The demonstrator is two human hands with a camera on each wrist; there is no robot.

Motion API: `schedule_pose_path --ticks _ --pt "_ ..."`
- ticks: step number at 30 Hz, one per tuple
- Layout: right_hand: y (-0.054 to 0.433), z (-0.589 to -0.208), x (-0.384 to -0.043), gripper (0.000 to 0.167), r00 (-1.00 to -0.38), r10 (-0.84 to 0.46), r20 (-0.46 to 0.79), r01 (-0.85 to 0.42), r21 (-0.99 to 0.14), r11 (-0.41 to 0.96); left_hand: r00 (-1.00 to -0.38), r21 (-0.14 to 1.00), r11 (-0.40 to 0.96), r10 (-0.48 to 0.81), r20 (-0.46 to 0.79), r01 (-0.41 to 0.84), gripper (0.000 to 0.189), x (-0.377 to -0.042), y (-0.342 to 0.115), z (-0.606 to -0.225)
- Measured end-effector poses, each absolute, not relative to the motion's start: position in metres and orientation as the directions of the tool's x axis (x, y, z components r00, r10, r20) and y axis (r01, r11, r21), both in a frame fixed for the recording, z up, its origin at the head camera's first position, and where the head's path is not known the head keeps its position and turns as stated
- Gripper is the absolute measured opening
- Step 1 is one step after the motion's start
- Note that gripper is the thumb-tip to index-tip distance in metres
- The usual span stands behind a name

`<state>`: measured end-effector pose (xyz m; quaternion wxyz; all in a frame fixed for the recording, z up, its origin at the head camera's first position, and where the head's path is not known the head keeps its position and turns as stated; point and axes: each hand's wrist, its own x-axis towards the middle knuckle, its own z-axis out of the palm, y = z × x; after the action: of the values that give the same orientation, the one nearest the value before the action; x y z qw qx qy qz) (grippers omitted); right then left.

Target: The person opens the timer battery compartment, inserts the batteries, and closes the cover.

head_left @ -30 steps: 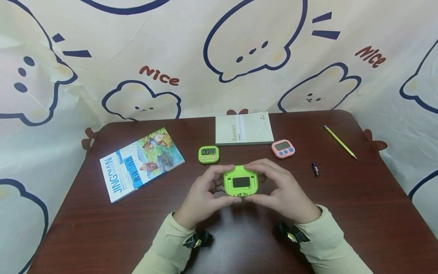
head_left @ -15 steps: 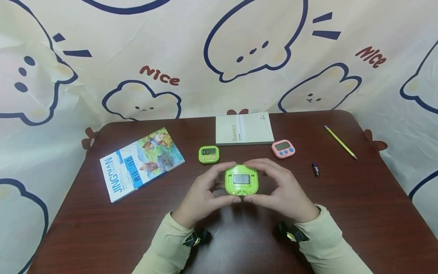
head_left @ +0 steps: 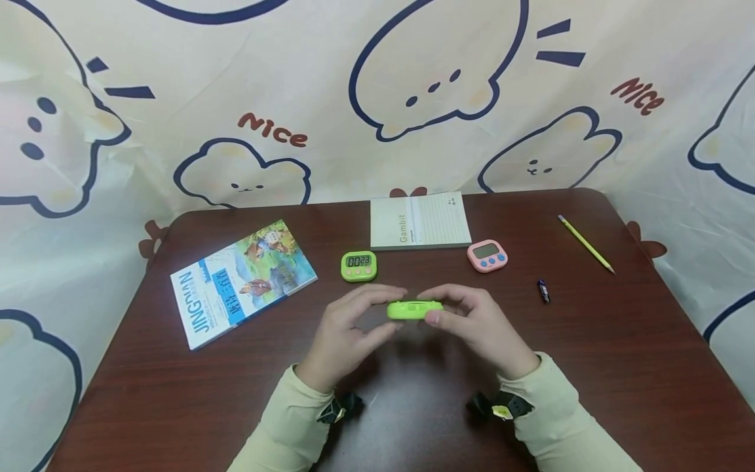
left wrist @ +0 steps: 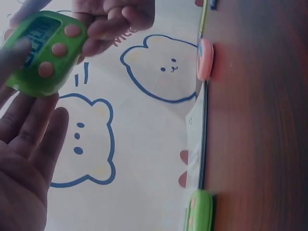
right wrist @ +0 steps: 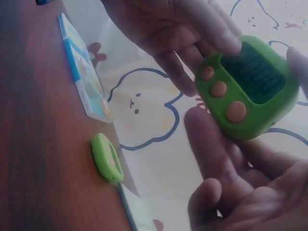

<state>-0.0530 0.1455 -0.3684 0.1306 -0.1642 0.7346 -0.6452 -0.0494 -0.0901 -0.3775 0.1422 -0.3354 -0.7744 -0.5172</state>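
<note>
HELD GREEN TIMER (head_left: 407, 310), ABOVE A BROWN TABLE (head_left: 177, 406)

Illustrated book (head_left: 244, 285) lies at left; Gambit notepad (head_left: 421, 221) sits at the far edge; left hand (head_left: 345, 334) spreads wide about the held timer's left end; right hand (head_left: 483, 328) pinches its right end; second green timer (head_left: 358, 267) sits by the notepad's near left corner; pink timer (head_left: 487, 256), near right corner; yellow-green pencil (head_left: 586, 244), far right; battery (head_left: 543, 292), between pencil and right hand.

Head: we're high behind the fingers (head_left: 377, 294), farthest back, peering forward and down across the table (head_left: 177, 406) | Left wrist: low, right behind the left fingers (left wrist: 41, 122), lying sideways, facing the backdrop (left wrist: 144, 130) | Right wrist: equally close, tipped oppositely | Both wrists catch the held timer (right wrist: 248, 89) and, past the fingers, another timer (right wrist: 107, 159)
</note>
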Motion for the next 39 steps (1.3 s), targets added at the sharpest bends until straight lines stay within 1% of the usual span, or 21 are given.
schedule_pose_path --ticks 4,7,10,14,19,22,24,26,30,35,39 --pt "0.1447 -0.3685 -0.0536 0.026 -0.905 -0.425 -0.025 -0.047 -0.986 0.159 -0.743 0.689 0.292 0.362 0.563 0.663 0.034 -0.0487 -0.0900 -0.3781" --pt "0.1449 -0.3681 -0.0536 0.027 -0.901 -0.432 -0.043 -0.042 -0.982 0.184 -0.754 0.701 0.292 0.357 0.551 0.651 0.032 -0.0486 -0.0900 -0.3791" --pt "0.1443 -0.3674 -0.0532 0.027 -0.904 -0.427 -0.036 -0.063 -0.974 0.216 -0.769 0.724 0.279 0.347 0.537 0.631 0.031 -0.0484 -0.0900 -0.3794" --pt "0.1422 -0.3670 -0.0522 0.030 -0.912 -0.409 0.032 -0.146 -0.957 0.250 -0.806 0.765 0.275 0.318 0.500 0.583 0.029 -0.0479 -0.0900 -0.3792" --pt "0.1408 -0.3686 -0.0515 0.051 -0.913 -0.368 0.176 -0.269 -0.938 0.219 -0.879 0.849 0.259 0.262 0.398 0.461 0.027 -0.0469 -0.0899 -0.3787" --pt "0.1404 -0.3701 -0.0512 0.056 -0.905 -0.348 0.244 -0.323 -0.927 0.191 -0.920 0.900 0.233 0.233 0.317 0.369 0.027 -0.0465 -0.0894 -0.3784" --pt "0.1401 -0.3710 -0.0508 0.053 -0.898 -0.340 0.280 -0.354 -0.918 0.180 -0.938 0.928 0.211 0.231 0.258 0.307 0.026 -0.0462 -0.0887 -0.3780" --pt "0.1395 -0.3715 -0.0507 0.045 -0.888 -0.338 0.311 -0.385 -0.905 0.179 -0.948 0.947 0.197 0.242 0.205 0.255 0.025 -0.0460 -0.0874 -0.3781" --pt "0.1397 -0.3701 -0.0511 0.032 -0.879 -0.340 0.335 -0.417 -0.885 0.207 -0.951 0.960 0.191 0.272 0.150 0.206 0.024 -0.0458 -0.0851 -0.3774" --pt "0.1397 -0.3704 -0.0509 0.030 -0.881 -0.329 0.340 -0.420 -0.883 0.210 -0.948 0.957 0.194 0.277 0.157 0.215 0.024 -0.0458 -0.0849 -0.3771" --pt "0.1390 -0.3703 -0.0504 0.030 -0.898 -0.296 0.326 -0.388 -0.903 0.184 -0.933 0.944 0.183 0.288 0.216 0.275 0.030 -0.0468 -0.0843 -0.3787"
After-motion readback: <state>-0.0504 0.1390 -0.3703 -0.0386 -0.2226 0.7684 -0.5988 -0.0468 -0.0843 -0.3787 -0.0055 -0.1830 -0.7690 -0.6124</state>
